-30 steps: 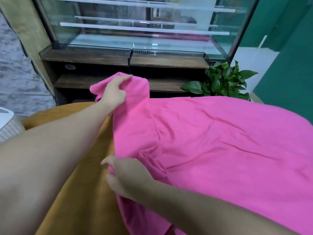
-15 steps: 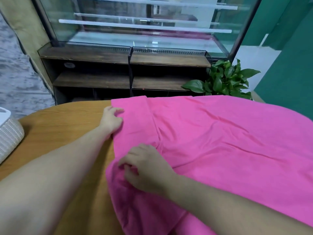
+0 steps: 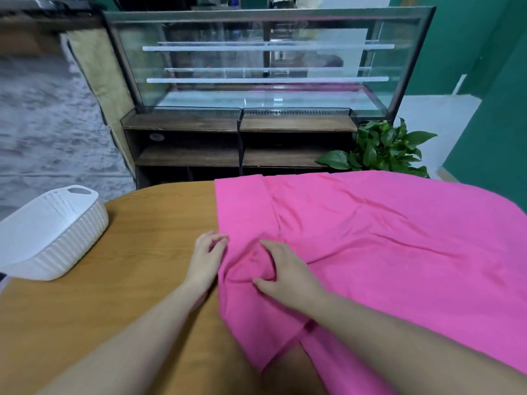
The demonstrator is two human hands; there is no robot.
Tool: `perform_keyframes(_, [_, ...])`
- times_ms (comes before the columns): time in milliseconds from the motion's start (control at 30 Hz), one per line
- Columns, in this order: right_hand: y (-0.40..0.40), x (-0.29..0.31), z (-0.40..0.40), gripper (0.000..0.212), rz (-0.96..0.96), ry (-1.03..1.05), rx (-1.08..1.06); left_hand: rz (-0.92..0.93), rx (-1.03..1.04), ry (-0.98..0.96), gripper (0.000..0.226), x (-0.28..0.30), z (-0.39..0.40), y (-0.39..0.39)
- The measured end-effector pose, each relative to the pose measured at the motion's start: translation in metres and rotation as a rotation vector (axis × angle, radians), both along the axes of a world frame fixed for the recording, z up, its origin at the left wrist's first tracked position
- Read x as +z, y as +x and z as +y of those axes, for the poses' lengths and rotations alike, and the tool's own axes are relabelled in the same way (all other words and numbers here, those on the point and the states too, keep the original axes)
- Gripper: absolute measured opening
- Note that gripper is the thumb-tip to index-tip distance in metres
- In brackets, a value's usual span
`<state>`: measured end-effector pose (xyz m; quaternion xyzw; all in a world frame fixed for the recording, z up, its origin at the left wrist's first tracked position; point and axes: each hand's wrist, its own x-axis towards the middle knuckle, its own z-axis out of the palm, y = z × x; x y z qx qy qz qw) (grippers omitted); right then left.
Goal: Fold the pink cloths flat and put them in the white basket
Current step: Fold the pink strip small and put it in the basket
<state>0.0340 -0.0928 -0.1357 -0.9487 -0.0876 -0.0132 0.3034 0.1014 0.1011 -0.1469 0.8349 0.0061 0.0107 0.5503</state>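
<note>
Pink cloth (image 3: pixel 370 246): we have it spread over the right half of the wooden worktop (image 3: pixel 137 252), its left edge running down the middle and a turned-over strip along that edge.
Handling: we judge it soft, light and limp; it will bunch under pressure and droop if lifted by one point.
Where to take hold: we recommend the two corners of the left edge, one per hand.
Left hand (image 3: pixel 206 256): lies at the cloth's left edge, fingers loosely curled, tips touching the hem; we cannot tell whether it pinches.
Right hand (image 3: pixel 285 269): rests on the cloth, fingers and thumb curled round a gathered ridge.
White basket (image 3: pixel 54 232): stands at the worktop's left, well apart from the cloth; no cloth visible inside.
</note>
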Motion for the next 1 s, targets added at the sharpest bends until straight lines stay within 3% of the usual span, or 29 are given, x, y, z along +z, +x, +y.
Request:
perform_keyframes(67, [-0.01,0.006,0.0,0.082,0.034,0.072,-0.055,0.015,0.031,-0.082,0.015,0.0,0.006,-0.026])
perform_keyframes(167, [-0.022,0.014,-0.001,0.088,0.112,0.123,-0.189,0.129,0.11,-0.159,0.042,-0.013,0.015,-0.053])
perform_keyframes(267, [-0.033,0.017,-0.003,0.073,0.242,0.073,-0.243,0.22,0.136,-0.322,0.04,0.002,0.01,-0.089])
perform_keyframes(367, [-0.052,0.023,0.001,0.069,0.334,0.123,-0.216,0.358,0.032,-0.423,0.049,0.013,0.005,-0.12])
perform_keyframes(500, [-0.074,0.026,0.003,0.072,0.369,0.445,-0.306,0.432,0.021,-0.456,0.056,0.021,0.004,-0.145])
perform_keyframes(633, [-0.093,0.029,0.003,0.071,0.487,0.71,-0.399,0.342,0.01,-0.365,0.065,0.018,-0.003,-0.173])
perform_keyframes(700, [-0.104,0.031,-0.001,0.072,0.427,0.604,-0.353,0.317,0.004,-0.313,0.058,0.019,-0.005,-0.182])
perform_keyframes(833, [-0.126,0.025,-0.012,0.066,0.28,0.012,-0.189,0.192,0.003,-0.162,0.048,0.021,-0.003,-0.19])
perform_keyframes(900, [-0.139,0.022,-0.014,0.06,0.24,-0.102,-0.156,0.127,0.084,-0.115,0.047,0.019,0.002,-0.193])
perform_keyframes(1000, [-0.156,0.025,-0.012,0.051,0.027,-0.183,-0.067,0.164,0.112,-0.17,0.036,0.012,0.01,-0.199])
